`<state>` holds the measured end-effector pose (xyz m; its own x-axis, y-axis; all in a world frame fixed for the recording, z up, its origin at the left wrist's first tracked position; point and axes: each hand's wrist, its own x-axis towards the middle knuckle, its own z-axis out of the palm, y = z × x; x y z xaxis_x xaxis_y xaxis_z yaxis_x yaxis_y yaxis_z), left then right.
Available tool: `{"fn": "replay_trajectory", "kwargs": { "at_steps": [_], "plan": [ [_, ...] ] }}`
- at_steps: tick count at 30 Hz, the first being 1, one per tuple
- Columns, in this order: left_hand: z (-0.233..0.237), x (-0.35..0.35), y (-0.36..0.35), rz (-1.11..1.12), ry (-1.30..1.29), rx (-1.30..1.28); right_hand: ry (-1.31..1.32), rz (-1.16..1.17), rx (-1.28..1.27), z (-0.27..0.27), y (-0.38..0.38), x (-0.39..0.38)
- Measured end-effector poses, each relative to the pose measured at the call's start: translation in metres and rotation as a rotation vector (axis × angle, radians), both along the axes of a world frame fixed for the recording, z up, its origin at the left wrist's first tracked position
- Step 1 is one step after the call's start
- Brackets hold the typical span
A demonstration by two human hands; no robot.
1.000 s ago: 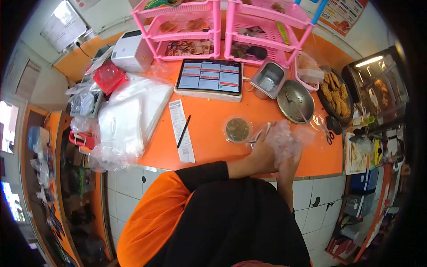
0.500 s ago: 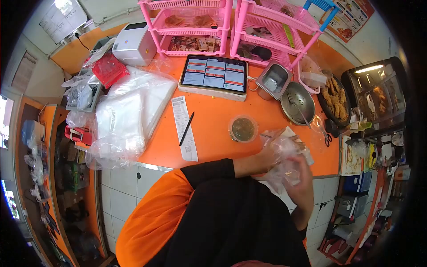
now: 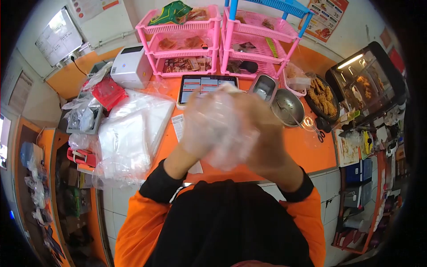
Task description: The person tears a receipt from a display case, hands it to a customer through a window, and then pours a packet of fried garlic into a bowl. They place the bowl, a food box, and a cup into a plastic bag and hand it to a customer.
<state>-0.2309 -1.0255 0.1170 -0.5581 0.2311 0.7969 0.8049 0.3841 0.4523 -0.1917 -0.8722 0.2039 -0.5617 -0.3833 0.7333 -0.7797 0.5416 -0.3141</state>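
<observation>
My left hand (image 3: 197, 129) and my right hand (image 3: 267, 140) are raised over the middle of the orange counter, both smeared by motion. Between them they grip a crumpled clear plastic bag (image 3: 229, 144). What is inside the bag is too blurred to make out. Behind my hands stands a tablet (image 3: 188, 91), its lower part covered. A strip of printed receipt (image 3: 178, 126) lies by my left wrist, partly hidden. The small round tub and the pen are out of sight behind my hands and the bag.
Flat clear bags (image 3: 122, 133) are stacked at left near a white label printer (image 3: 130, 66). Pink tiered racks (image 3: 182, 44) line the back. At right are a metal bowl (image 3: 284, 104), a black tray of fried chicken (image 3: 321, 98), scissors (image 3: 320, 135) and a lit display case (image 3: 367, 80).
Both hands, with the plastic bag, have moved up and left from the counter's right front edge to the middle. My view has tilted up, showing more of the racks.
</observation>
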Motion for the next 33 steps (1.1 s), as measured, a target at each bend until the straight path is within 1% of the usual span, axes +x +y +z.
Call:
{"fn": "replay_trajectory", "kwargs": {
  "at_steps": [2,4,6,8,9,10,12,13,16,19,21,22,23,25,28,29,31,33],
  "plan": [
    [-0.010,0.004,-0.012,0.057,-0.176,0.515,0.086,0.041,-0.059,-0.007,-0.035,-0.015],
    [-0.019,-0.001,-0.023,0.046,-0.356,0.690,0.041,0.122,-0.078,-0.016,-0.064,-0.028],
    [-0.020,-0.013,-0.056,0.234,-0.132,0.171,-0.062,0.192,-0.088,-0.031,-0.079,-0.036],
    [-0.034,-0.020,-0.066,0.282,-0.163,0.052,-0.213,0.252,-0.094,-0.046,-0.088,-0.041],
    [-0.041,-0.020,-0.068,0.281,-0.191,0.044,-0.319,0.252,-0.045,-0.051,-0.085,-0.043],
    [-0.046,-0.016,-0.070,0.273,-0.233,0.052,-0.321,0.296,-0.077,-0.056,-0.081,-0.045],
    [-0.056,-0.005,-0.069,0.225,-0.320,0.159,-0.328,0.381,-0.140,-0.065,-0.067,-0.050],
    [-0.060,-0.001,-0.068,0.202,-0.366,0.211,-0.369,0.404,-0.084,-0.073,-0.053,-0.056],
    [-0.075,0.001,-0.067,0.132,-0.503,0.326,-0.343,0.192,-0.147,-0.084,-0.007,-0.053],
    [-0.091,-0.007,-0.062,0.018,-0.683,0.395,-0.315,-0.146,0.133,-0.142,0.044,-0.048],
    [-0.103,-0.011,-0.053,-0.079,-0.810,0.428,-0.509,-0.188,0.275,-0.182,0.061,-0.042],
    [-0.110,-0.018,-0.048,-0.128,-0.869,0.444,-0.613,-0.208,0.339,-0.191,0.066,-0.040],
    [-0.118,-0.023,-0.041,-0.172,-0.925,0.465,-0.634,-0.247,0.332,-0.195,0.072,-0.041],
    [-0.132,-0.028,-0.027,-0.231,-1.012,0.494,-0.678,-0.312,0.325,-0.197,0.082,-0.049],
    [-0.146,-0.037,-0.011,-0.282,-1.094,0.523,-0.568,-0.340,0.274,-0.202,0.110,-0.068],
    [-0.150,-0.040,-0.008,-0.288,-1.100,0.518,-0.460,-0.337,0.343,-0.202,0.116,-0.070],
    [-0.150,-0.042,-0.004,-0.288,-1.106,0.506,-0.237,-0.320,0.488,-0.171,0.119,-0.067],
    [-0.142,-0.039,-0.007,-0.263,-1.059,0.441,-0.422,-0.092,0.335,-0.139,0.098,-0.058]
  ]
}}
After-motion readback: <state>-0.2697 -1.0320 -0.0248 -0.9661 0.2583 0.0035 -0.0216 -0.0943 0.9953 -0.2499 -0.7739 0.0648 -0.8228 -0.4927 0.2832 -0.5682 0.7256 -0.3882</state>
